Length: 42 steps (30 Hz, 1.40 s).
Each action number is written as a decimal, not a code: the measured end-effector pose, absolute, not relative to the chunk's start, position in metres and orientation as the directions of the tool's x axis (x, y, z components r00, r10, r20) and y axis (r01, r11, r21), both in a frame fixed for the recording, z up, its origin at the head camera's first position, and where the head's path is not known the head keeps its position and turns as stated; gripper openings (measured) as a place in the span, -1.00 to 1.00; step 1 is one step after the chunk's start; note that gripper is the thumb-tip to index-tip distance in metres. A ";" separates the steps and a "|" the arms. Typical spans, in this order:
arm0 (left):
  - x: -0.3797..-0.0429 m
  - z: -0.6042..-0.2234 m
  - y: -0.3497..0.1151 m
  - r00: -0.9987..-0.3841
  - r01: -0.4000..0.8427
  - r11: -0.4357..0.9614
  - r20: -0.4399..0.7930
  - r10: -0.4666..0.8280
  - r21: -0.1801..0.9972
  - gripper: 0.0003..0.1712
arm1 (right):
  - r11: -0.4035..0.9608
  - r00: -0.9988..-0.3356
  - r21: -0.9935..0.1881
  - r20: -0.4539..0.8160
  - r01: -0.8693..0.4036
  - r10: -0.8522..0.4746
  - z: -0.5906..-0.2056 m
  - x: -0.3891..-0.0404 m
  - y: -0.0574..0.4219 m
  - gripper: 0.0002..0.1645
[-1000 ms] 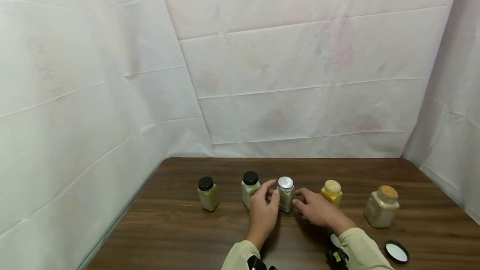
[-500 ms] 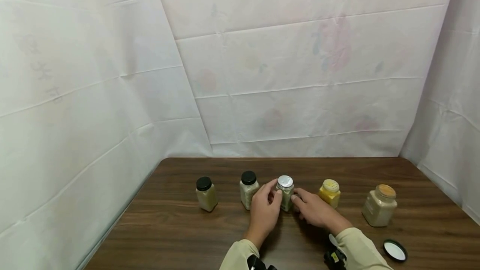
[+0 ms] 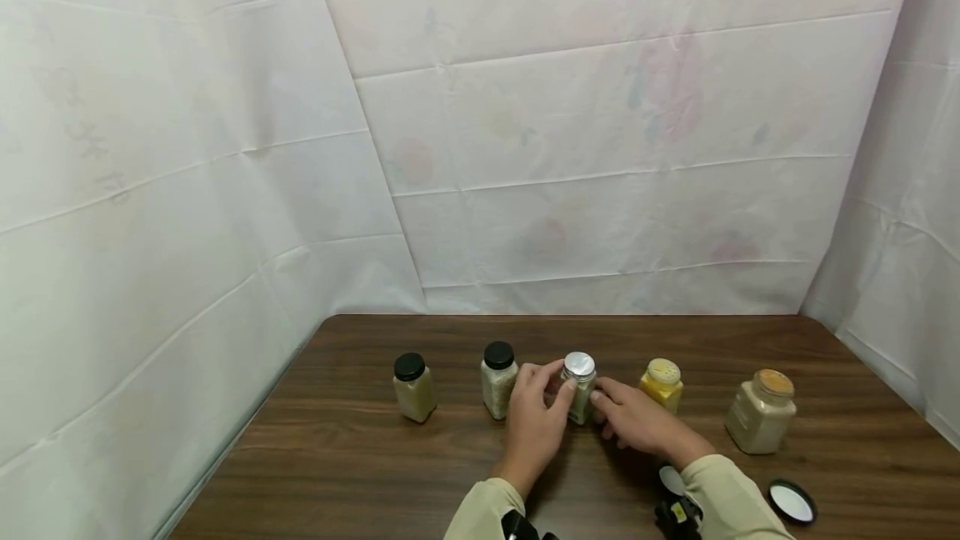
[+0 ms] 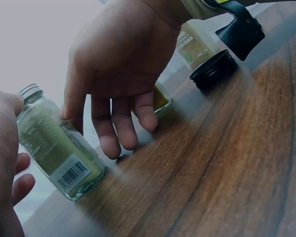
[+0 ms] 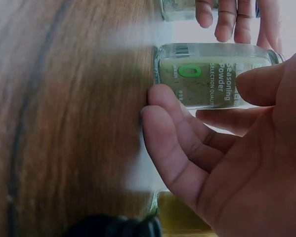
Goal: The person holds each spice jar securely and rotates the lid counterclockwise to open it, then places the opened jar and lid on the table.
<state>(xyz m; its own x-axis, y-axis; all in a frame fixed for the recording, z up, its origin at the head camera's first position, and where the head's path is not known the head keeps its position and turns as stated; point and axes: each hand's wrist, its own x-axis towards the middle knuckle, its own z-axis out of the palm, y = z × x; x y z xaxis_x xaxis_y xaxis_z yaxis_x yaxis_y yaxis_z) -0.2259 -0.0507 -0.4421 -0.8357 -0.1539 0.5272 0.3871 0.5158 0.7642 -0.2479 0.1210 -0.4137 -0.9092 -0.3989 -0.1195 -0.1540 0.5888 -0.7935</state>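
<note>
A glass seasoning jar (image 3: 579, 390) with a silver foil-like top stands upright on the table, holding pale green powder. My left hand (image 3: 536, 423) holds it near the neck, thumb in front and index finger on the far side. In the left wrist view the jar (image 4: 59, 143) shows a barcode label. My right hand (image 3: 641, 419) is at its right side, thumb and index fingertips right at the glass. The other right fingers (image 4: 125, 133) hang loosely over the tabletop. In the right wrist view the right thumb (image 5: 261, 86) overlaps the jar's "Seasoning Powder" label.
Two black-capped jars, one far left (image 3: 415, 390) and one beside my left hand (image 3: 498, 382), stand on the wooden table (image 3: 337, 457). Rightward are a yellow shaker jar (image 3: 662, 386) and a larger orange-topped jar (image 3: 761, 413). Black lids lie near my right sleeve (image 3: 672, 480) and front right (image 3: 792, 502).
The silver-topped jar has shifted slightly to the right, along with my left hand. My right hand has moved a little right too. The other jars stay in place.
</note>
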 end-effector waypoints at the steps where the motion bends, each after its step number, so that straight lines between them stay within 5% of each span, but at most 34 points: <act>1: -0.226 -0.443 -0.050 -0.836 0.387 0.514 0.526 -0.154 0.766 -0.66 | 0.583 -0.905 -0.797 -0.117 -0.160 -0.409 -0.414 -0.248 0.122 -0.57; 26: -0.237 -0.443 -0.063 -0.922 0.388 0.306 0.365 0.132 0.869 -0.44 | 0.527 -0.853 -0.832 -0.139 -0.175 -0.503 -0.416 -0.252 0.127 -0.43; 42: -0.239 -0.444 -0.063 -0.930 0.366 0.292 0.337 0.148 0.883 -0.50 | 0.493 -0.830 -0.853 -0.146 -0.170 -0.538 -0.418 -0.254 0.129 -0.47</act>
<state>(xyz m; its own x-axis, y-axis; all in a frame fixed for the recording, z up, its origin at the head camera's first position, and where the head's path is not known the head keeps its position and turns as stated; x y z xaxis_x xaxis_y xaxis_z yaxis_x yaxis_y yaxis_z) -0.2393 -0.0634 -0.4443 -0.9299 0.1479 0.3369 0.3665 0.2924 0.8833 -0.2539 0.1292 -0.4183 -0.8300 -0.5383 -0.1459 -0.1701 0.4935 -0.8530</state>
